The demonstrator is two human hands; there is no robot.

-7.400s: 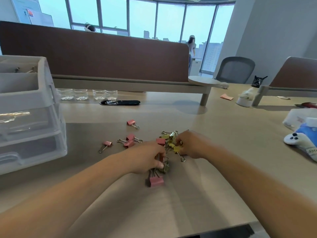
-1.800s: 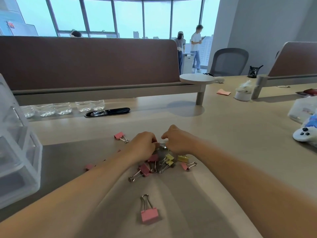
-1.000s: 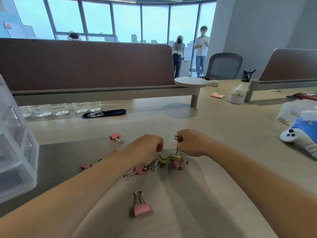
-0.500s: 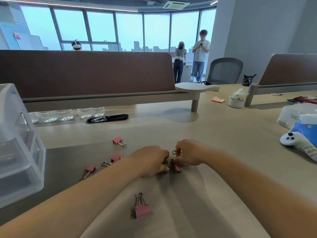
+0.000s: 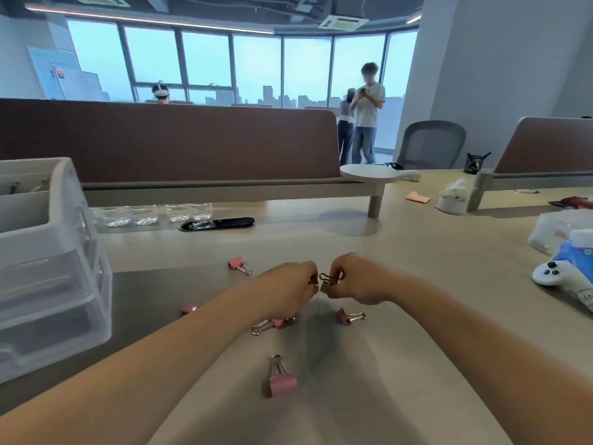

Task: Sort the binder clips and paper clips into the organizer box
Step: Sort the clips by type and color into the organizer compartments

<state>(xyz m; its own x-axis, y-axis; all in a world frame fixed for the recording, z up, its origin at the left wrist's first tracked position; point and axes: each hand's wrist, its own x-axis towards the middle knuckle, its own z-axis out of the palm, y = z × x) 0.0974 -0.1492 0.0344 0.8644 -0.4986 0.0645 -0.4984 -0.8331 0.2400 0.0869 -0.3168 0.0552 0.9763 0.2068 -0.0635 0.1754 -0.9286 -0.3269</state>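
Yellow binder clip hung above the middle of the desk, pinched from both sides by the curled fingers of the left hand and right hand. Pink binder clips lay scattered beneath them. The organizer box stood at the left edge.

Pink binder clips, gold binder clip, translucent white organizer box, beige desk, brown divider

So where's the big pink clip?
In the head view, the big pink binder clip lies on the table, low and centre, nearer the camera than the left hand and right hand.
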